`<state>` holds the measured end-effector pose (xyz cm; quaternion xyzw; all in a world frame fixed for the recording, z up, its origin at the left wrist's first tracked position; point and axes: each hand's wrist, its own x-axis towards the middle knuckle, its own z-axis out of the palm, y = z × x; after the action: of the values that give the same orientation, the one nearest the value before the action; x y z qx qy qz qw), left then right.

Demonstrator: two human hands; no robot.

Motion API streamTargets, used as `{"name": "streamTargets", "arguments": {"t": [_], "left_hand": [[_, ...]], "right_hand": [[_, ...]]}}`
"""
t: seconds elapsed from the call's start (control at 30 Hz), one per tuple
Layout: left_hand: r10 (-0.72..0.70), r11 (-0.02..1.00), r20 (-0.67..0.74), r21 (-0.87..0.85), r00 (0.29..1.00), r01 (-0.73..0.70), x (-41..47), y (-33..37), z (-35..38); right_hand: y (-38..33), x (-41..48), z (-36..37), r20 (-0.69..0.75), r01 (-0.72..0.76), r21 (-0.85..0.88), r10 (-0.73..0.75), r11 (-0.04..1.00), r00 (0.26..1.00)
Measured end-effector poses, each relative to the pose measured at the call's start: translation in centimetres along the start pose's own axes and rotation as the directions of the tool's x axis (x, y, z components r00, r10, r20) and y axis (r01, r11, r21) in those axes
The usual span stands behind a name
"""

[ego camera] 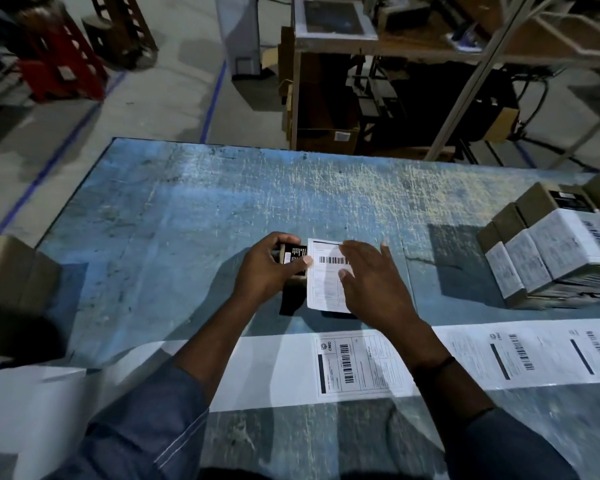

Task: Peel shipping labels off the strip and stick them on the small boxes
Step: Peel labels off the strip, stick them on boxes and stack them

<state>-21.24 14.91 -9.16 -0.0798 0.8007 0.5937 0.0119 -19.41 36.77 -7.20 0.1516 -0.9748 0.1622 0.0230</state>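
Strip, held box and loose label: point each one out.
Strip [278, 368], head view, bare backing beside the next label.
Box [294, 253], head view, its black printed face.
Label [324, 289], head view, text below the barcode.

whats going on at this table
A person is labelling small boxes. Their left hand grips a small box on the blue table. The right hand, fingers flat, presses a shipping label onto it. The label strip, with more labels on it, lies along the table's near edge. A stack of already labelled boxes sits at the right.
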Motion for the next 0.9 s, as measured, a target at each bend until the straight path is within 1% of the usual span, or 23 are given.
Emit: {"name": "streamTargets", "arguments": {"t": [0.03, 0.07, 0.1, 0.13, 0.17, 0.2, 0.23, 0.27, 0.33, 0.37, 0.4, 0.5, 0.63, 0.7, 0.77, 0.83, 0.9], "left_hand": [[0.016, 0.997, 0.037, 0.069, 0.999, -0.018, -0.3, -0.2, -0.3], [0.055, 0.982, 0.068, 0.176, 0.996, -0.066, -0.5, -0.2, -0.4], [0.121, 0.936, 0.097, 0.319, 0.988, -0.146, -0.6, -0.1, -0.5], [0.202, 0.851, 0.144, 0.464, 0.969, -0.247, -0.7, 0.2, -0.3], [0.277, 0.750, 0.204, 0.565, 0.939, -0.345, -0.7, 0.7, -0.1], [0.314, 0.668, 0.270, 0.619, 0.910, -0.414, -0.9, 1.6, 0.2], [0.308, 0.623, 0.325, 0.641, 0.894, -0.448, -1.0, 2.4, 0.4], [0.268, 0.605, 0.368, 0.655, 0.891, -0.452, -1.0, 3.0, 0.7], [0.175, 0.613, 0.406, 0.668, 0.897, -0.422, -1.0, 3.1, 0.8], [0.158, 0.618, 0.403, 0.672, 0.902, -0.409, -1.1, 2.7, 0.7], [0.166, 0.619, 0.392, 0.672, 0.905, -0.405, -1.2, 2.2, 0.6], [0.257, 0.590, 0.345, 0.684, 0.903, -0.429, -1.5, 0.8, 0.6], [0.279, 0.566, 0.308, 0.712, 0.909, -0.415, -1.4, 0.5, 0.9], [0.292, 0.584, 0.286, 0.703, 0.913, -0.406, -1.4, 0.3, 1.0], [0.294, 0.601, 0.249, 0.703, 0.923, -0.381, -1.5, 0.1, 1.2], [0.284, 0.604, 0.220, 0.715, 0.933, -0.352, -1.5, 0.0, 1.4], [0.242, 0.653, 0.205, 0.689, 0.948, -0.316, -1.4, -0.1, 1.4]], "right_hand": [[-0.2, -0.4, 0.0, 0.004, 0.015, -0.003, -0.015, 1.000, 1.000], [-0.3, -0.6, -0.1, 0.013, 0.035, -0.011, -0.035, 0.999, 0.999], [-0.5, -0.6, -0.1, 0.024, 0.058, -0.019, -0.057, 0.998, 0.998], [-0.6, -0.5, -0.1, 0.039, 0.084, -0.022, -0.083, 0.996, 0.996], [-0.8, -0.1, -0.1, 0.061, 0.105, -0.019, -0.104, 0.994, 0.993], [-1.1, 0.4, -0.2, 0.087, 0.124, -0.010, -0.123, 0.992, 0.989], [-1.5, 0.9, -0.2, 0.110, 0.137, 0.007, -0.137, 0.991, 0.984], [-1.8, 1.4, -0.2, 0.119, 0.141, 0.033, -0.144, 0.990, 0.982], [-2.3, 2.1, -0.1, 0.098, 0.122, 0.078, -0.130, 0.989, 0.987], [-2.4, 2.2, 0.0, 0.076, 0.115, 0.090, -0.122, 0.989, 0.990], [-2.3, 2.2, 0.2, 0.046, 0.119, 0.099, -0.124, 0.988, 0.991], [-1.2, 2.2, 0.8, -0.014, 0.150, 0.114, -0.149, 0.982, 0.989], [0.3, 2.5, 0.4, 0.048, 0.127, 0.110, -0.133, 0.986, 0.990], [1.3, 2.3, -0.1, 0.082, 0.072, 0.113, -0.082, 0.991, 0.993], [2.4, 1.8, -0.5, 0.079, 0.010, 0.140, -0.021, 0.990, 0.997], [3.4, 1.0, -0.7, 0.043, -0.001, 0.151, -0.006, 0.989, 0.999], [4.3, 0.3, -0.7, 0.005, 0.008, 0.167, -0.009, 0.986, 1.000]]}}
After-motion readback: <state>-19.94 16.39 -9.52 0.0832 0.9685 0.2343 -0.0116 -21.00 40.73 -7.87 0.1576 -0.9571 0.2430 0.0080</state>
